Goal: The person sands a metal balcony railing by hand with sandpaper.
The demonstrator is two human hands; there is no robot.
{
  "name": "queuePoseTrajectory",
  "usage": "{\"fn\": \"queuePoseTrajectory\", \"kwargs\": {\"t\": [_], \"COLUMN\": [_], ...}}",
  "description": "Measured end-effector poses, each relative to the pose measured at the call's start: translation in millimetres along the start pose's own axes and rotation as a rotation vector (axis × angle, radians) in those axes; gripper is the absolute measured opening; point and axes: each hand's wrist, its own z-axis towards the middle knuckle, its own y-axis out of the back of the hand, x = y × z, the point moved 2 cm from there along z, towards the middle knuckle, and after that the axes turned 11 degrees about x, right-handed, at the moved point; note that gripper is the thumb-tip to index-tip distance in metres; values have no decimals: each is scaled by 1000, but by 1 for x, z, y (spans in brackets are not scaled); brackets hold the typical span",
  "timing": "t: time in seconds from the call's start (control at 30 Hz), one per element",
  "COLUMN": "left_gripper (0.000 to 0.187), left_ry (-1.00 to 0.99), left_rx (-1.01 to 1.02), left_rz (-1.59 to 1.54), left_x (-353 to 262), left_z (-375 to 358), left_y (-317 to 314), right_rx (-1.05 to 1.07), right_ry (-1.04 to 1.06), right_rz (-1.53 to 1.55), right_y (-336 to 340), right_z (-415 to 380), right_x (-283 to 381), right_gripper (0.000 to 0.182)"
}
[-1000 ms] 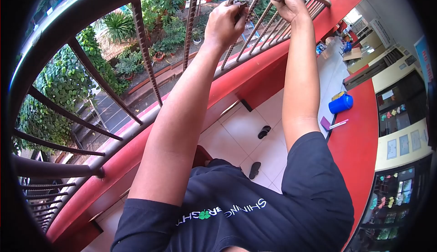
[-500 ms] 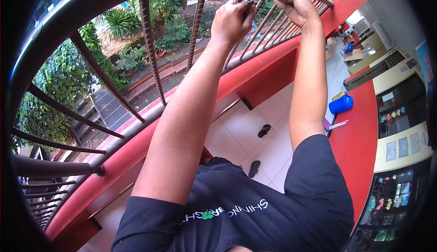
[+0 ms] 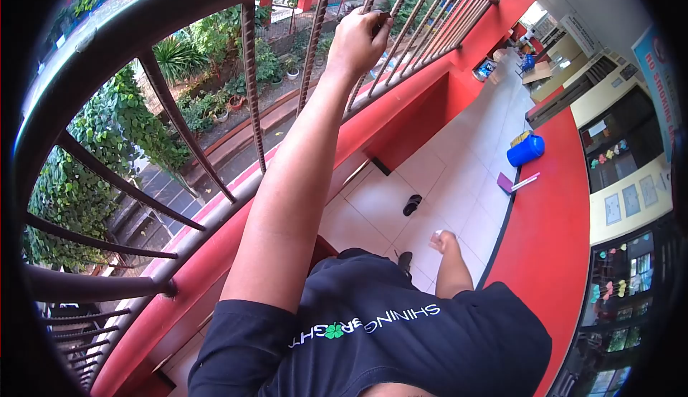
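My left hand [image 3: 358, 42] is raised in front of the upright bars of a dark metal railing [image 3: 249, 74], its fingers closed around a small dark thing that I cannot make out. Whether this hand touches a bar is unclear. Lower and to the right, my right hand [image 3: 446, 241] hangs over the tiled floor, near my black shirt [image 3: 423, 340]. Its fingers are curled, with a small whitish patch at them, too small to name.
A red ledge [image 3: 552, 232] on the right bears a blue container [image 3: 525, 150] and a purple item [image 3: 505, 183]. Dark slippers [image 3: 411, 205] are on the floor [image 3: 373, 200]. Plants [image 3: 93, 139] grow beyond the railing; a distant person [image 3: 529, 36] is at the upper right.
My right hand has dropped from the railing's top to low over the floor, its fingers now curled. My left hand has stayed near the bars, still closed. The view has shifted slightly.
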Motion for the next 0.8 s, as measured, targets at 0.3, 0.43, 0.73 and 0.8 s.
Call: {"fn": "queuePoseTrajectory", "kwargs": {"t": [0.3, 0.43, 0.73, 0.8], "left_gripper": [21, 21, 19, 18], "left_ry": [17, 16, -82, -77], "left_rx": [19, 33, -40, -42], "left_rz": [15, 21, 133, 146], "left_x": [-3, -3, 11, 11], "left_z": [-2, -1, 2, 1], "left_y": [1, 1, -5, -9], "right_rx": [-27, 248, 226, -175], "right_ry": [9, 431, 1045, 1065], "right_rz": [243, -2, 103, 143], "right_y": [-51, -156, -283, -288], "right_z": [20, -52, -182, -172], "right_x": [-29, 145, 359, 373], "right_gripper": [21, 29, 27, 23]}}
